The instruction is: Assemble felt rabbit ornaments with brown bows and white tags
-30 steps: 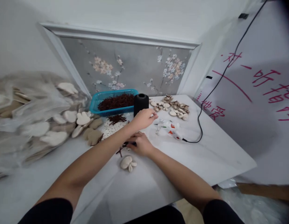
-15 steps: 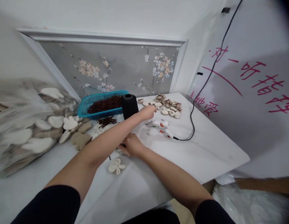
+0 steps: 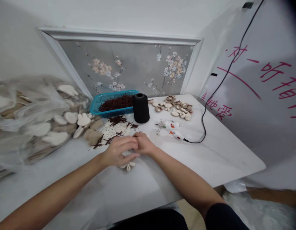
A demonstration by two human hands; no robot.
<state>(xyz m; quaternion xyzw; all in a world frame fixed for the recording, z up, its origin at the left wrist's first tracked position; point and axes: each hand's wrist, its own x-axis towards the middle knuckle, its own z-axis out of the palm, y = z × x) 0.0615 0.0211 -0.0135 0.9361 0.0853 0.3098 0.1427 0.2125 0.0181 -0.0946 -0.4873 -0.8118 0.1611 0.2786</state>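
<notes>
Close Work Needs Calm

The left hand [image 3: 121, 150] is half open, the right hand [image 3: 144, 144] curled; I cannot tell what, if anything, either one holds. The pale padded piece [image 3: 129, 166] lies on the table [image 3: 200, 159], partly hidden by the left hand. Best is to keep both hands steady and not press this piece.

We count one left hand [image 3: 120, 150], one right hand [image 3: 145, 144], one blue plastic basket [image 3: 116, 112], one black thread cone [image 3: 141, 110], one black cord [image 3: 194, 142] and one framed floral panel [image 3: 136, 64].
</notes>
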